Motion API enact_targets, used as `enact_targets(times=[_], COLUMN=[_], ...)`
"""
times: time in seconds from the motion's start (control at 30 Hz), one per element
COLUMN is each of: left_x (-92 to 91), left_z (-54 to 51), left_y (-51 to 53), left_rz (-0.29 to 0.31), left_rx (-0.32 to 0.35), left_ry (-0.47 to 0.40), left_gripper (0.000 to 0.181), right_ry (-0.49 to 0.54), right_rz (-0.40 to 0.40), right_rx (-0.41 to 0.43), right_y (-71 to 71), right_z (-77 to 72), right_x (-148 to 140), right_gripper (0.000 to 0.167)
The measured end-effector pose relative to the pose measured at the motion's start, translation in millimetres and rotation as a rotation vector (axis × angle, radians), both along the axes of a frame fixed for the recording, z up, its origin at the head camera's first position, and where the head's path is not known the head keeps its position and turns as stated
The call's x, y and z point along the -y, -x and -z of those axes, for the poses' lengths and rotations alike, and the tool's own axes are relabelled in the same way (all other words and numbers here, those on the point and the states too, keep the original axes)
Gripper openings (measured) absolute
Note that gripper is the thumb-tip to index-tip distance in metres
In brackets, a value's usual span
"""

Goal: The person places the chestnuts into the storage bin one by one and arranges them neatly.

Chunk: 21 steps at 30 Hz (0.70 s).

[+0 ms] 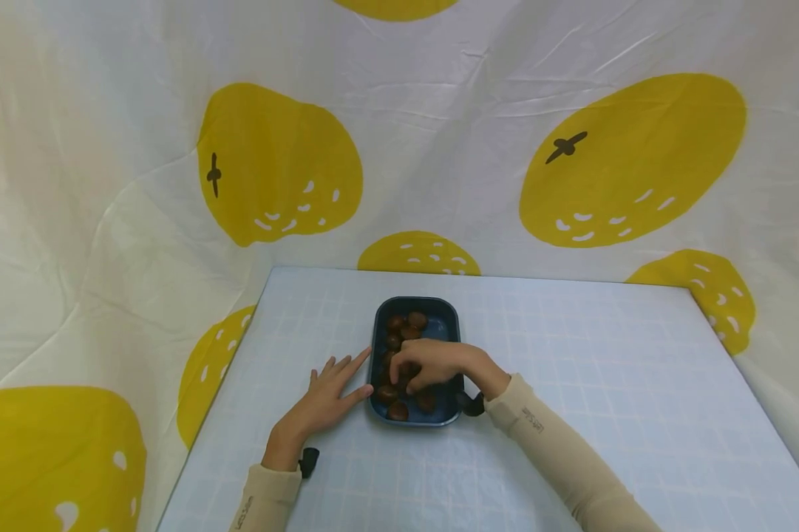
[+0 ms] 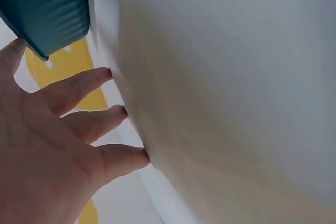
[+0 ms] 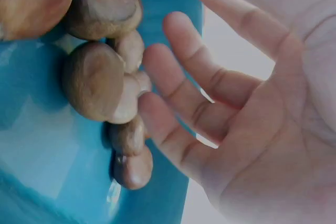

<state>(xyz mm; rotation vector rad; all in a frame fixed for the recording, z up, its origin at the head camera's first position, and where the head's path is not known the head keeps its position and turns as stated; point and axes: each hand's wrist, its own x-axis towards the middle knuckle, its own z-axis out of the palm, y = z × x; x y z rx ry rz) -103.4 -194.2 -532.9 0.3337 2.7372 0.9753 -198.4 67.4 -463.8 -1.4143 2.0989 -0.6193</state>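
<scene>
A dark blue rectangular tray (image 1: 451,414) with rounded corners stands on the table, with several brown chestnuts (image 1: 397,411) inside, mostly along its left side. My right hand (image 1: 432,362) reaches down into it from the right, fingers loosely bent among the chestnuts. In the right wrist view these fingers hang beside a chestnut (image 3: 94,80) with a gap between them and the nearest ones; the thumb is out of that view. Beside the tray, my left hand (image 1: 326,397) lies with fingers spread. A fingertip touches the tray's outer wall (image 2: 47,9), and other fingertips rest on the tabletop.
A pale checked cloth (image 1: 572,355) covers the table. Behind and beside it hangs a white curtain (image 1: 439,148) with large yellow fruit prints. Dark wrist devices (image 1: 309,462) show at both cuffs.
</scene>
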Motion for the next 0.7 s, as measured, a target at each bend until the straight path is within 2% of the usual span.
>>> enact_targets(times=[0.27, 0.43, 0.7], left_x=[-1.5, -1.3, -0.3], left_z=[0.3, -2.2, -0.5], left_y=[2.2, 3.9, 5.4], left_rz=[0.003, 0.005, 0.028], left_rx=[0.009, 0.006, -0.054], left_ry=[0.002, 0.021, 0.005], left_gripper=[0.071, 0.073, 0.071], right_ry=[0.133, 0.247, 0.348], right_rz=[0.138, 0.229, 0.371], right_rx=[-0.007, 0.051, 0.101], right_y=[-3.9, -9.6, -21.4], right_z=[-0.9, 2.9, 8.4], right_x=[-19, -33, -55], right_gripper=[0.026, 0.027, 0.026])
